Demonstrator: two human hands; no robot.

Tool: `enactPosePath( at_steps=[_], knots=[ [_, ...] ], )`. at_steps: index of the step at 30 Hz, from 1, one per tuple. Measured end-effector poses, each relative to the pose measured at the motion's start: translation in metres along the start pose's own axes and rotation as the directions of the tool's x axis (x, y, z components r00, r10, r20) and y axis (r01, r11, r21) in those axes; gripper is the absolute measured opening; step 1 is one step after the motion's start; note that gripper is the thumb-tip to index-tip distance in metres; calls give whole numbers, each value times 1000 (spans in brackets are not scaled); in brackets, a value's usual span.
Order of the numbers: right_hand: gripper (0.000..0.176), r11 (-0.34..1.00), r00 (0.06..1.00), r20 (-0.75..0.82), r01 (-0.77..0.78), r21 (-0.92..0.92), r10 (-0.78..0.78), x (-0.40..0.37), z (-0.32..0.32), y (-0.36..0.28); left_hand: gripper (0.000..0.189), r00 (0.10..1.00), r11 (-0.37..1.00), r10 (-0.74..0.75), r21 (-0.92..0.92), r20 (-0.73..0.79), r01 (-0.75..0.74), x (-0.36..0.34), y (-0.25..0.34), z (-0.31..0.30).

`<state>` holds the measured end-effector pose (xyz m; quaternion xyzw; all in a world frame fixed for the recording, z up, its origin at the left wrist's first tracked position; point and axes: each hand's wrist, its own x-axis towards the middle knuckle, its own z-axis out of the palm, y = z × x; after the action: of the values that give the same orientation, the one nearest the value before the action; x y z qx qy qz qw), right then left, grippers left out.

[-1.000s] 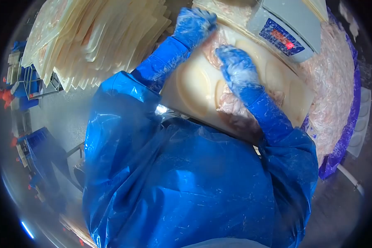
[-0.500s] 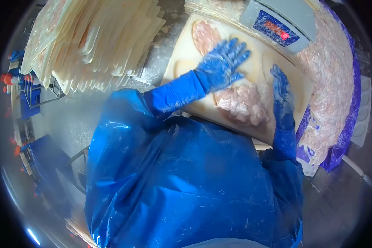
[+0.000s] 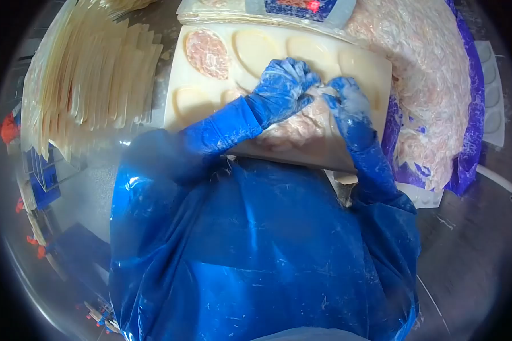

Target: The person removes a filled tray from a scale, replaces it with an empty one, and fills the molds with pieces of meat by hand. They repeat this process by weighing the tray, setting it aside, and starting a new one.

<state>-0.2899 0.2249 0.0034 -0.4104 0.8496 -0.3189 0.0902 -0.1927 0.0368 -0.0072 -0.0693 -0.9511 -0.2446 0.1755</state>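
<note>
A pale tray (image 3: 224, 35) with oval hollows lies in front of me. Its far-left hollow holds a flat oval of raw, pink chicken meat (image 3: 207, 54). A loose lump of raw chicken meat (image 3: 293, 132) rests at the tray's near side. Above this lump, my left hand (image 3: 285, 88) has its blue-gloved fingers curled closed on a whitish strip of the meat. From the other side my right hand (image 3: 349, 105) pinches the same strip, thumb against fingers. Part of the lump is hidden under my left hand.
To the left stands a tall row of stacked pale trays (image 3: 91, 79). A scale with a red-lit display (image 3: 298, 7) sits beyond my tray. On the right, a big heap of raw chicken meat (image 3: 432, 85) lies on purple plastic sheeting (image 3: 473, 113). Another hollowed tray (image 3: 493, 91) is at far right.
My left hand has gone from spread flat to closed on the meat. My right hand has come in from the tray's right side and grips it too. The view has shifted.
</note>
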Motion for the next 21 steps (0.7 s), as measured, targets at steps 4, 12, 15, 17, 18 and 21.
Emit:
enactPosePath(
  at_steps=[4,12,15,17,18,21],
  knots=[
    [19,983,981,-63,182,7,-181,-7,-21,39,25,987,966,-158,-201,27,160,10,-8,1],
    [11,737,996,-41,-32,676,81,13,-41,50,17,906,254,-291,-888,307,383,48,4,13],
    [16,669,980,1,-137,730,199,23,-68,48,21,886,112,-218,-891,410,440,63,11,-8],
    [18,646,984,70,-162,746,167,30,-93,43,26,926,167,-203,-920,319,354,79,30,-18],
    [21,621,981,143,-193,759,131,32,-104,40,31,955,217,-188,-939,227,266,86,38,-20],
    [22,614,984,162,-175,770,76,43,-118,39,43,898,264,-150,-859,413,439,102,51,-14]
  ],
)
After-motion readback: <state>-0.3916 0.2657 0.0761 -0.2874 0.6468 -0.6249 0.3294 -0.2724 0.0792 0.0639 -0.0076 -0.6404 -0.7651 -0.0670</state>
